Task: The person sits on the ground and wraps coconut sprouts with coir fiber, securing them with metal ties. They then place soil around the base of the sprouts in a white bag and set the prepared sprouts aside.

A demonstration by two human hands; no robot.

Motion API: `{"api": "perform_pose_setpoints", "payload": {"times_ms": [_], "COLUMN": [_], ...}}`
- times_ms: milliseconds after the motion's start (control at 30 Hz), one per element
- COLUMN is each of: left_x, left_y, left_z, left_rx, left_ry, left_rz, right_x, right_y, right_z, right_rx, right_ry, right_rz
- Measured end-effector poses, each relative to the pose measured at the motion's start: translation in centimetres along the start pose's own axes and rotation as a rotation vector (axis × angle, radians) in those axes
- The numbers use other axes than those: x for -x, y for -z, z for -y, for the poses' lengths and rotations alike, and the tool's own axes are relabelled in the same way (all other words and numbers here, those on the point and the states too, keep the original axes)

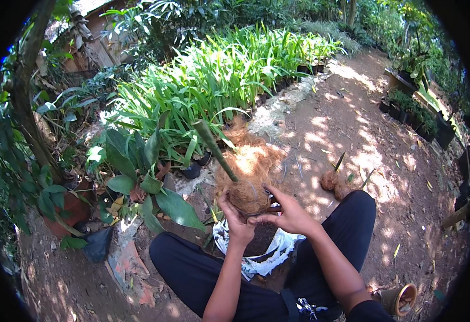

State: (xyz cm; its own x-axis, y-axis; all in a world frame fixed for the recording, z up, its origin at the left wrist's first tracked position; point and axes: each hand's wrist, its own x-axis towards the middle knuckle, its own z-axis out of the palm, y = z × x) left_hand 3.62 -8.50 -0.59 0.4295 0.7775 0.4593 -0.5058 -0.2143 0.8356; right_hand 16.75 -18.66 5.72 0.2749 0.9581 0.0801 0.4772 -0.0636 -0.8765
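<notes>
My left hand (237, 225) and my right hand (285, 213) hold a ball of brown coconut fibre (249, 197) between them. A thick green plant stem (215, 149) sticks up out of the ball and leans to the left. A thin wire or string runs over the fibre. Beneath my hands, between my legs, an open white plastic sack (279, 251) holds dark soil. Just beyond the ball lies a loose heap of coconut fibre (255, 155). On the ground to the right rest fibre balls (329, 180) with short stems in them.
Rows of potted leafy green plants (219, 68) stand ahead. Broad-leaved plants (126, 161) grow at my left, near a reddish pot (72, 213). A tipped pot (404, 300) lies at lower right. More potted plants (410, 114) line the far right edge of the dirt path (323, 100).
</notes>
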Motion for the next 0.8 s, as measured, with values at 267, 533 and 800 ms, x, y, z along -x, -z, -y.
{"api": "perform_pose_setpoints", "payload": {"times_ms": [267, 533, 800], "left_x": [-1.6, -2.2, 0.2], "left_y": [-0.8, -3.6, -8.1], "left_z": [-3.0, -2.1, -0.9], "left_rx": [0.132, 0.037, 0.04], "left_ry": [0.015, 0.207, 0.093], "left_rz": [0.226, 0.29, -0.017], "right_x": [0.2, 1.7, 1.7], "right_y": [2.1, 3.8, 6.0], "right_z": [-4.2, -4.1, -3.6], "right_rx": [-0.435, -1.106, -0.736], "right_ry": [-0.03, 0.036, -0.119], "right_rz": [-0.082, 0.013, -0.183]}}
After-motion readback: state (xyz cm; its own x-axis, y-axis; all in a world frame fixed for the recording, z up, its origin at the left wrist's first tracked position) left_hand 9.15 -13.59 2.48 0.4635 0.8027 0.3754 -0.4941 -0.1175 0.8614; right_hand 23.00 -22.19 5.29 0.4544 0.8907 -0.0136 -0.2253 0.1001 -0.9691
